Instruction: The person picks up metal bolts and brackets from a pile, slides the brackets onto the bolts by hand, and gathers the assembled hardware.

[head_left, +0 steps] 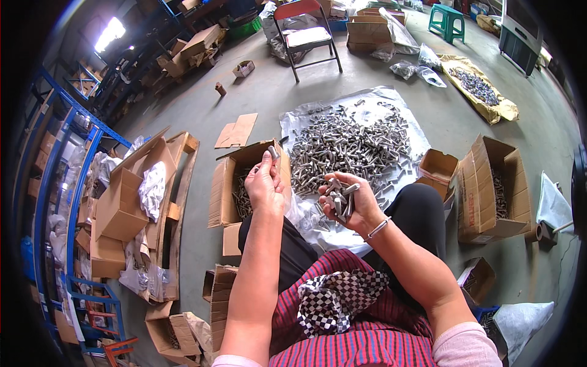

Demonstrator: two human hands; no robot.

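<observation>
single bolt pinched in left hand fingertips, above open carton partly filled with bolts. right hand closed around a bunch of bolts. large pile on plastic sheet remains; judged mostly unsorted.

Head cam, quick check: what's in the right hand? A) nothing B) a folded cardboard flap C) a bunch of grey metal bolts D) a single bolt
C: the right hand is closed around a bunch of grey metal bolts, several shafts sticking out of the grip, while the left hand pinches a single bolt over the open brown cardboard box.
</observation>
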